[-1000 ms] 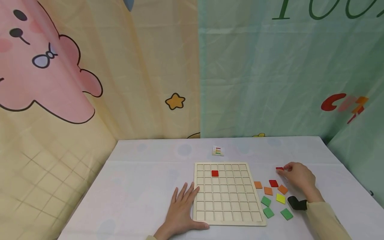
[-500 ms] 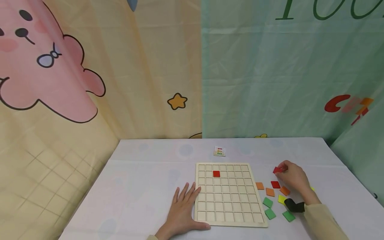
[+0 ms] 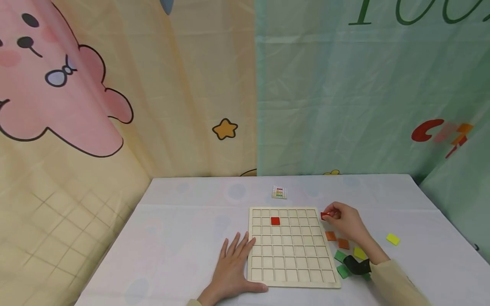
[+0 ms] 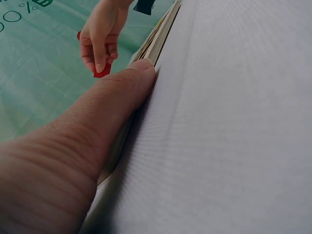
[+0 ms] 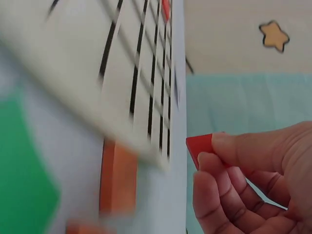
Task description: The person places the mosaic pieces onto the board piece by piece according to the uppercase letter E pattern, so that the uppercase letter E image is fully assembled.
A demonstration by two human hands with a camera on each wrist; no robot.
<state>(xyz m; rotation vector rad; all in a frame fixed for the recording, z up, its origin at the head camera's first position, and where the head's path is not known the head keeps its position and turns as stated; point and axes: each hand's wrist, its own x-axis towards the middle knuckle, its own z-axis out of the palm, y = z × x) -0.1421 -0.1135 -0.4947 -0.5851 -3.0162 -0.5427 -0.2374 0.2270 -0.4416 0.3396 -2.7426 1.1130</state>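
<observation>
A pale wooden grid board (image 3: 292, 251) lies flat on the table, with one red square tile (image 3: 275, 221) in a cell near its top. My left hand (image 3: 234, 265) rests with fingers spread at the board's left side, the thumb along the near edge. At the far right corner of the board, my right hand (image 3: 346, 221) pinches another red square tile (image 5: 199, 146) between thumb and fingers. In the right wrist view this tile appears raised off the table. The left wrist view shows my left thumb (image 4: 117, 87) against the board's edge.
Right of the board lie orange tiles (image 3: 343, 244), green tiles (image 3: 343, 271) and yellow tiles (image 3: 392, 239), partly hidden under the right arm. A small printed grid card (image 3: 279, 193) lies beyond the board. Hanging cloth (image 3: 329, 102) stands behind the table.
My right hand has lifted the red tile and carried it left, from the table at right to the board's far right corner. The left hand keeps its place.
</observation>
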